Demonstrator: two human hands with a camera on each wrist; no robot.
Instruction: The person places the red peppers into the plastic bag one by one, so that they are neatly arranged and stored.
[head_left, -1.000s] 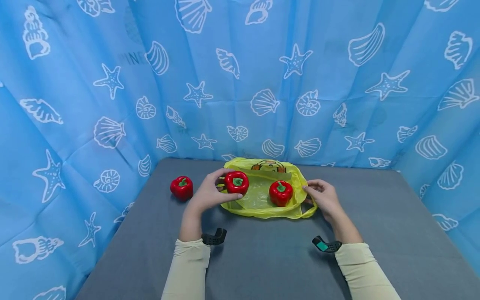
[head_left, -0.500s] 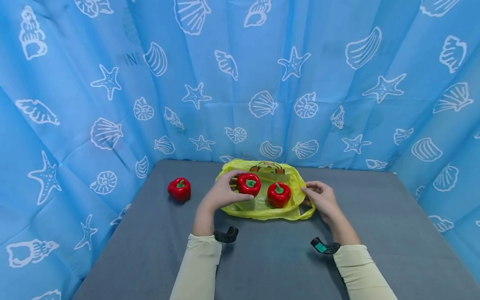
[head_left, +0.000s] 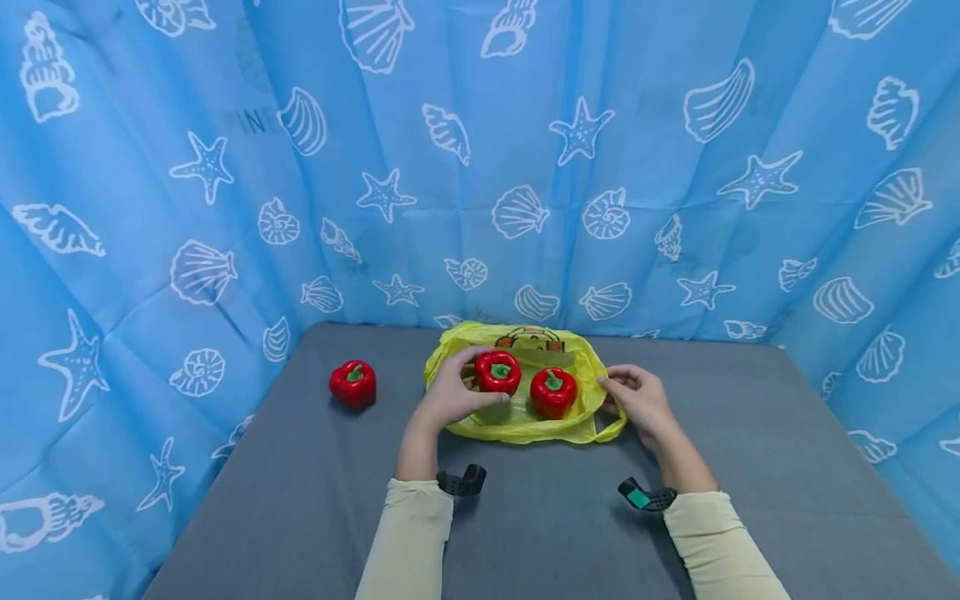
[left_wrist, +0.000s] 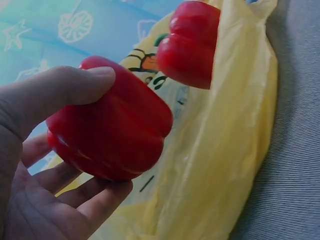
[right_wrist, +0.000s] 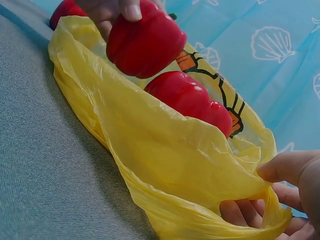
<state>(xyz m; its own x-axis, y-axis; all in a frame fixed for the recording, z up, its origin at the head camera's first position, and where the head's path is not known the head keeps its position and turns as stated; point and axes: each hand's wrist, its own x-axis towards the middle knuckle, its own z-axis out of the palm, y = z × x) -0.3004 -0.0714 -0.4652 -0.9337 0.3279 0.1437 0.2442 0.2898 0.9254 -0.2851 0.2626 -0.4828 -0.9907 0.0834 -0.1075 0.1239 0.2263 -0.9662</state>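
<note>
My left hand (head_left: 452,392) grips a red bell pepper (left_wrist: 112,120) between thumb and fingers, over the mouth of a yellow plastic bag (head_left: 487,431). A second red bell pepper (head_left: 553,393) with a green stem lies inside the bag, just right of the held one. In the right wrist view the front wall of the bag hides its lower part. At the bag's right side, my right hand (head_left: 639,402) pinches the edge by the handle, thumb on top and fingers beneath, and the mouth is spread wide.
A third red bell pepper (head_left: 352,384) sits on the grey table (head_left: 540,533) to the left of the bag. Behind the table hangs a blue curtain (head_left: 450,225) with white shell and starfish prints. A dark band (head_left: 462,481) is worn on the left wrist.
My left hand has carried its bell pepper rightward, from the bag's left edge to over its opening, close to the pepper inside. The right hand keeps its hold on the bag.
</note>
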